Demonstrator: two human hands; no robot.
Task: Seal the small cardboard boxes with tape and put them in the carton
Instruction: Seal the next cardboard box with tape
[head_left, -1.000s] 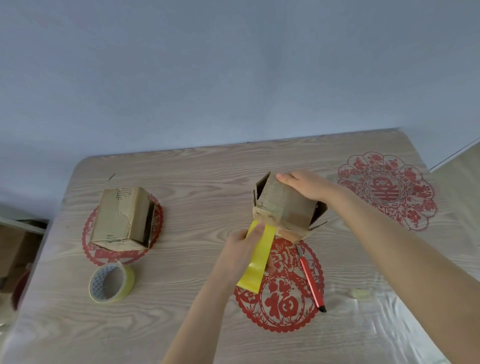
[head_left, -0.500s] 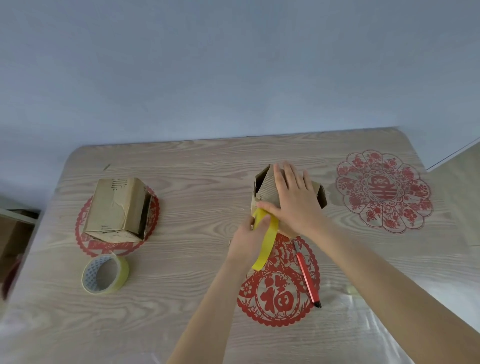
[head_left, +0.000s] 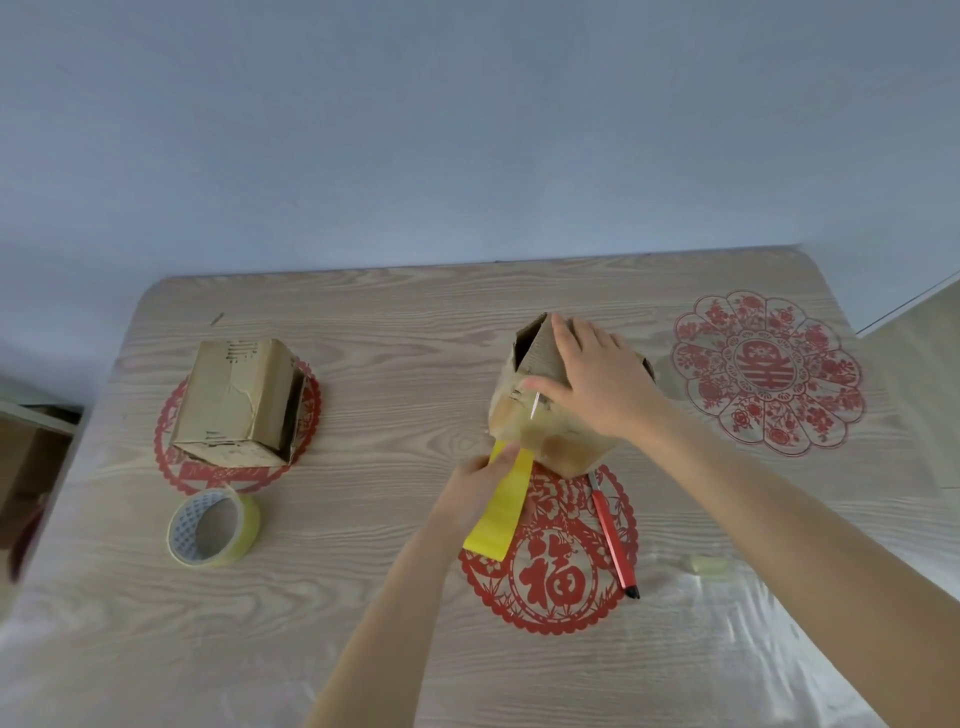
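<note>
I count two hands, two small boxes, one tape roll, one loose strip, one red tool and three red paper-cuts on the table (head_left: 395, 613).

I take every place from the nearest paper-cut (head_left: 550, 577), the round one with the big character. A slim red tool (head_left: 613, 535) lies across its right part, long axis near to far, black tip toward me. Well to its left sits the single tape roll (head_left: 213, 527), lying flat with its hole up. A small pale scrap (head_left: 709, 566) lies to its right.

Over its left edge hangs the yellow tape strip (head_left: 501, 506). The strip's long axis runs from me up to the box, leaning slightly right. My left hand (head_left: 478, 493) pinches the strip near its upper end, thumb on top.

Just beyond the paper-cut's far rim is the box being sealed (head_left: 545, 415). It is tipped, a glossy taped face turned toward me and loose flaps pointing away at the far end, so its long axis runs near to far. My right hand (head_left: 608, 384) lies on it with the fingers (head_left: 566, 338) spread straight and the thumb pressing on the tape, gripping nothing.

Far to the left, the second box (head_left: 241, 400) lies on its side on another paper-cut (head_left: 171, 462), its dark open end facing right. The third paper-cut (head_left: 766, 371) lies beyond and to the right, bare.
</note>
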